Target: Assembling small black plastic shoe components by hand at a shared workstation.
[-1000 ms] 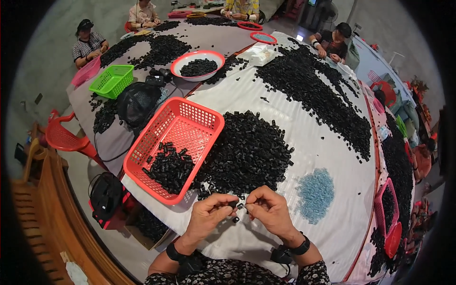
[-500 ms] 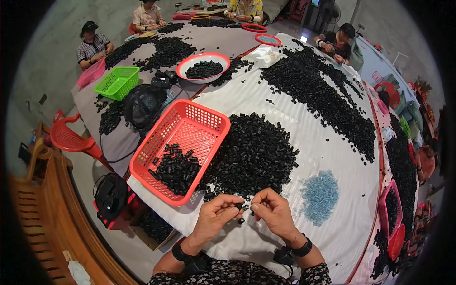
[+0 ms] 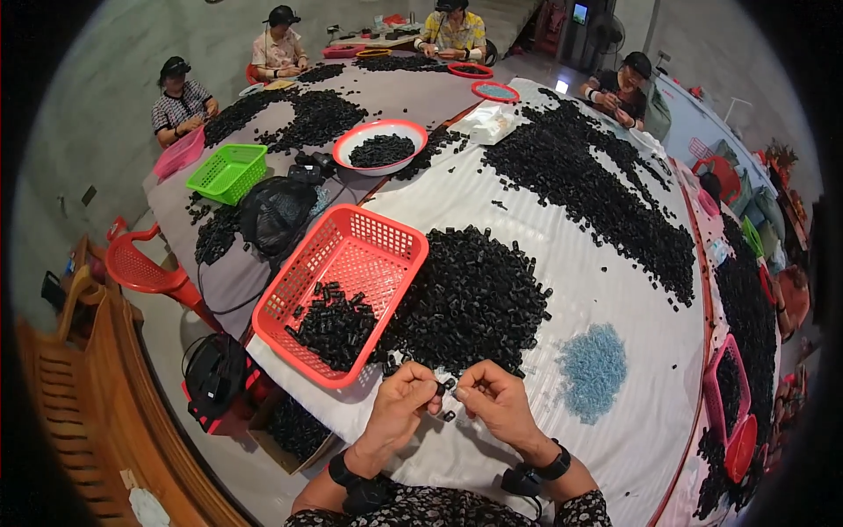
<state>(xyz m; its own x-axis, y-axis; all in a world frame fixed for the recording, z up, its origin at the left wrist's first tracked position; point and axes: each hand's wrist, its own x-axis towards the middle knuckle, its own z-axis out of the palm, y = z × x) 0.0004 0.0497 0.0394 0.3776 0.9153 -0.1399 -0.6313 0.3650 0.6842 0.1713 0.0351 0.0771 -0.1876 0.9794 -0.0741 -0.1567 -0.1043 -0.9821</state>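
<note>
My left hand (image 3: pixel 404 406) is closed in a pinch on a small black plastic piece (image 3: pixel 443 387), held low over the white cloth. Close beside it, my right hand (image 3: pixel 494 400) has thumb and forefinger pressed together, and what sits between them is too small to make out. A loose black piece (image 3: pixel 449 415) lies on the cloth just under my fingers. Directly beyond my hands spreads a big heap of short black tubular pieces (image 3: pixel 474 299). To its left stands a red plastic basket (image 3: pixel 409 250), partly filled with black pieces. Right of my hands lies a pile of tiny clear-blue pieces (image 3: pixel 593 373).
A white red-rimmed bowl (image 3: pixel 414 140) and a green basket (image 3: pixel 226 174) stand farther left, by a black mesh-covered item (image 3: pixel 274 211). More black heaps (image 3: pixel 597 193) cover the far table, where several people sit. A pink basket (image 3: pixel 742 386) lies at right, a wooden bench (image 3: pixel 97 422) at left.
The view has tilted slightly, so the table appears lower. My hands stay close together, and the right fingertips have drawn a little nearer to the piece in my left hand.
</note>
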